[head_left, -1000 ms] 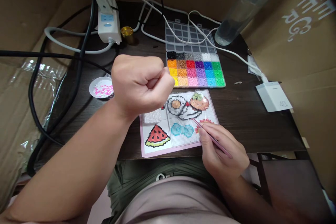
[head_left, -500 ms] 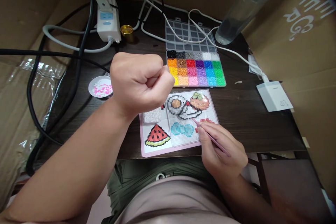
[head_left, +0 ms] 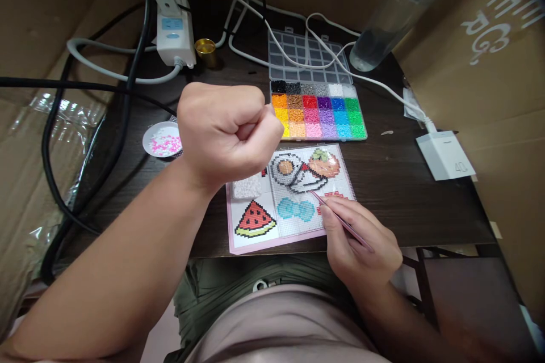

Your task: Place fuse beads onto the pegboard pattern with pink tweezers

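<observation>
My left hand [head_left: 230, 136] is a closed fist, raised above the table near the camera; no object shows in it. Pink tweezers [head_left: 340, 216] are gripped in my right hand [head_left: 361, 238]. Their tip meets a clear pegboard [head_left: 293, 229] at the lower edge of a bead outline [head_left: 307, 184] in black and white. Under the pegboard lies a pattern sheet [head_left: 251, 247] with a pink border and a watermelon picture [head_left: 255, 220]. A small clear box of white beads [head_left: 247, 187] sits on the sheet, partly hidden by my left hand.
Behind the sheet stands an open bead organizer [head_left: 319, 110] with many colours. A white dish [head_left: 162, 140] holds pink and white beads. Further back are a gold cup [head_left: 206, 52], a power strip [head_left: 174, 28] and a clear cylinder [head_left: 378, 39]. A white charger [head_left: 445, 156] lies right; cardboard walls surround the table.
</observation>
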A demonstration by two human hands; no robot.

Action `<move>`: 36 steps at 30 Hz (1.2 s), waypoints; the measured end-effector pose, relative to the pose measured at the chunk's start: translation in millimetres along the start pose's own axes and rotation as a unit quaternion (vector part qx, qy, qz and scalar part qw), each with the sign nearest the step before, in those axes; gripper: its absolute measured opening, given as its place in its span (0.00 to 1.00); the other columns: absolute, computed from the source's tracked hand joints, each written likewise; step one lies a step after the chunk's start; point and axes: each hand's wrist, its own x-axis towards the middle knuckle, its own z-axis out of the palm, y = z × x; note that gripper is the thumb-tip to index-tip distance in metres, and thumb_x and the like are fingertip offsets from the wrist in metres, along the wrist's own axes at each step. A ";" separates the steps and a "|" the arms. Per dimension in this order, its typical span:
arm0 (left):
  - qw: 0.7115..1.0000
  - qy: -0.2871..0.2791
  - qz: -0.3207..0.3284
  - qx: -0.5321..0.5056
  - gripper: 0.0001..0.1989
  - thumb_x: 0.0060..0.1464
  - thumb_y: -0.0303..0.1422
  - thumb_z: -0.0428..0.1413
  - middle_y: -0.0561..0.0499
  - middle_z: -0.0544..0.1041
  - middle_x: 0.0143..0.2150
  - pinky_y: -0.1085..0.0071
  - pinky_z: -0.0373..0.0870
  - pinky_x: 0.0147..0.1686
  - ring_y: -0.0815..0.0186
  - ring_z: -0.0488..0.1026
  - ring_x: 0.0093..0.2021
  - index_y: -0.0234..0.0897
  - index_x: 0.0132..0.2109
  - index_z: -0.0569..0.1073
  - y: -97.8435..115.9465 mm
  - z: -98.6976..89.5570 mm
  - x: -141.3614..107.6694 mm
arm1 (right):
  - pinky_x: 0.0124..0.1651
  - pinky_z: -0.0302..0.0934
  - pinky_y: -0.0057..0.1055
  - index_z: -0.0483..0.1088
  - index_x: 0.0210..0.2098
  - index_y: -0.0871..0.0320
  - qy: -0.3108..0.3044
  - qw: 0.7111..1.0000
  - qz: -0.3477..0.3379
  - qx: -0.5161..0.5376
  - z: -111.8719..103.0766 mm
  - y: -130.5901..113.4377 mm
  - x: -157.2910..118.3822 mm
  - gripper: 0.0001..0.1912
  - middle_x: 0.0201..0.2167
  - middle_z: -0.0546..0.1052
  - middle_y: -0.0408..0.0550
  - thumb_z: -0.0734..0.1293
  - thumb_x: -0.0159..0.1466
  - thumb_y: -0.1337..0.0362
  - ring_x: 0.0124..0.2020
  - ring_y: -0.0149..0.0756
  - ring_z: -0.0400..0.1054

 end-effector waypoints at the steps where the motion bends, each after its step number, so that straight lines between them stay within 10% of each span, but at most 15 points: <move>1: 1.000 -0.001 -0.004 -0.005 0.32 0.69 0.23 0.64 0.61 0.38 0.24 0.67 0.37 0.18 0.78 0.35 0.20 0.42 0.33 0.45 0.2 -0.7 0.6 | 0.45 0.93 0.34 0.92 0.48 0.53 0.002 1.000 0.004 0.000 0.3 0.0 -0.4 0.14 0.40 0.96 0.47 0.79 0.73 0.78 0.36 0.43 0.94; 17: 0.996 -0.012 -0.056 0.062 0.36 0.78 0.39 0.63 0.60 0.35 0.24 0.63 0.40 0.20 0.74 0.34 0.22 0.42 0.31 0.43 2.6 -1.6 -6.7 | 0.44 0.93 0.34 0.92 0.47 0.53 -0.012 1.000 -0.001 0.000 -2.7 -1.1 4.0 0.13 0.39 0.96 0.48 0.79 0.74 0.78 0.35 0.44 0.94; 36: 1.000 -0.015 -0.022 -0.002 0.31 0.62 0.17 0.63 0.61 0.40 0.24 0.65 0.38 0.17 0.77 0.36 0.20 0.42 0.32 0.46 5.0 -4.5 2.8 | 0.43 0.93 0.34 0.93 0.48 0.53 -0.004 1.000 0.005 0.006 -2.1 0.4 2.0 0.14 0.40 0.96 0.49 0.80 0.73 0.78 0.35 0.44 0.94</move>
